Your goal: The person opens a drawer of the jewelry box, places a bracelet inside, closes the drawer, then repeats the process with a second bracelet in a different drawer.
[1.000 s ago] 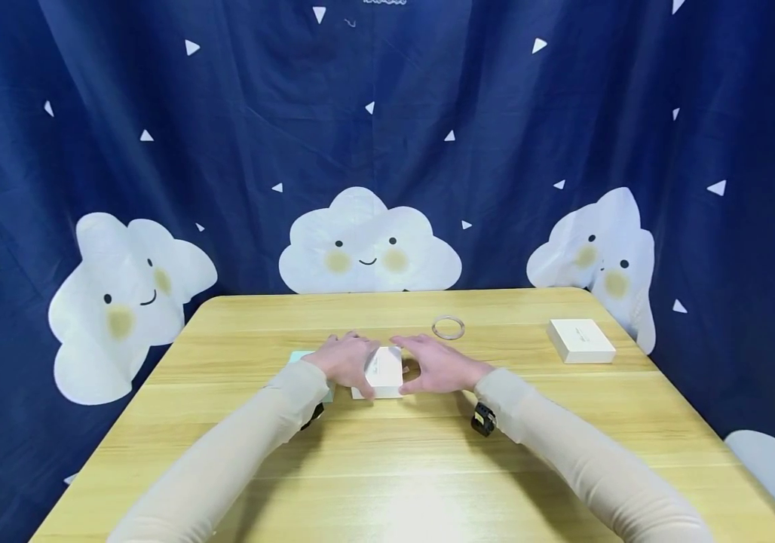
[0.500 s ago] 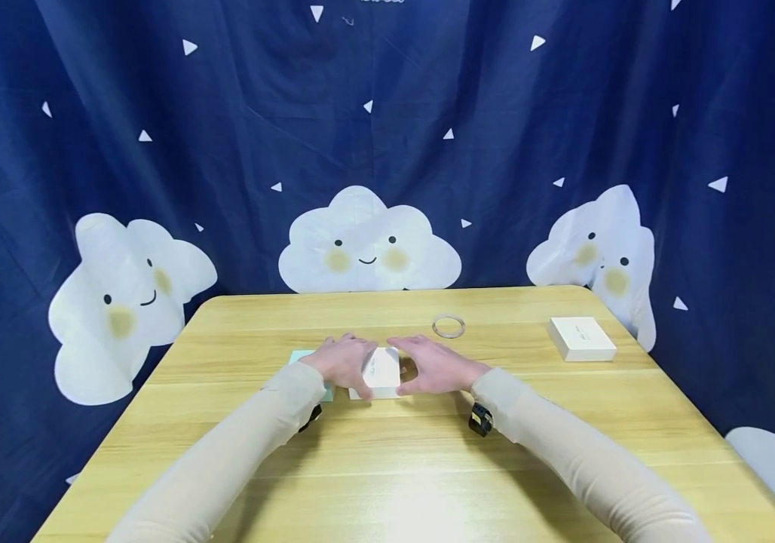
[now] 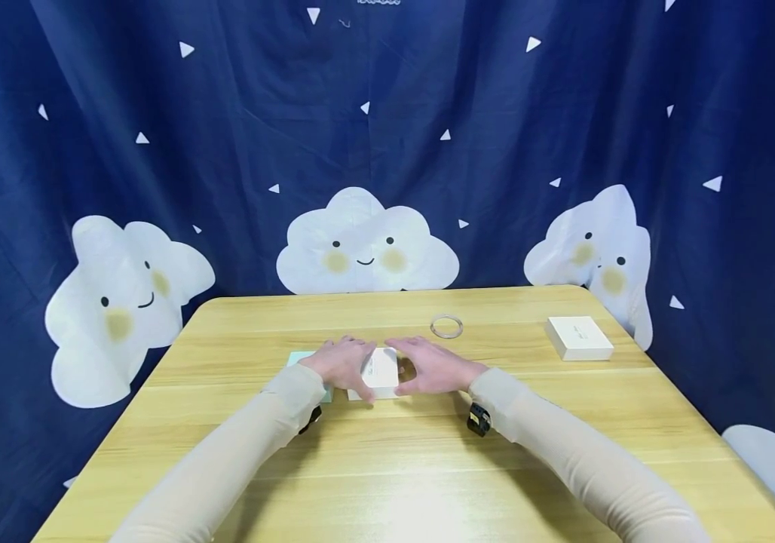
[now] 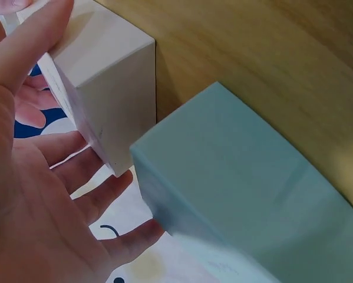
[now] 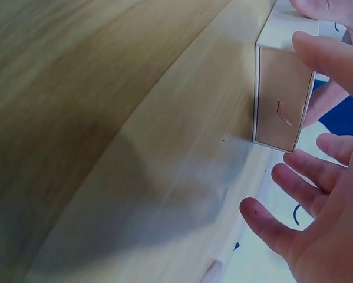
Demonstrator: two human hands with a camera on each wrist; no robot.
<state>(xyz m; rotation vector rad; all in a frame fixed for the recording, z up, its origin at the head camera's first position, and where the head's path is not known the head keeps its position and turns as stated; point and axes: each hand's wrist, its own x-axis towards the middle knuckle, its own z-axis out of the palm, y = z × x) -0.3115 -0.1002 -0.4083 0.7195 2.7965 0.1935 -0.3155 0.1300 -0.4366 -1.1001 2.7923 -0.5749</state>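
Observation:
A small white box (image 3: 381, 367) with faint print on its lid lies mid-table, between my two hands. My left hand (image 3: 345, 362) holds its left part, thumb along the near side and fingertips at the far top edge. At the other end, my right hand (image 3: 436, 365) spans the box, thumb at the near corner and fingers spread toward the far edge. A drawer front (image 5: 285, 97) with a small pull loop faces the right hand. Close against the left end stands a mint-green box (image 4: 223, 171), partly hidden under my left wrist in the head view.
A thin ring (image 3: 446, 326), like a bangle, lies beyond my right hand. Another white box (image 3: 579, 338) sits near the table's right edge. A dark blue curtain (image 3: 374, 136) with cloud faces hangs behind the wooden table (image 3: 374, 467).
The white box has shifted very slightly left toward the mint-green box, and both hands have moved with it. The ring and the far white box stay where they were.

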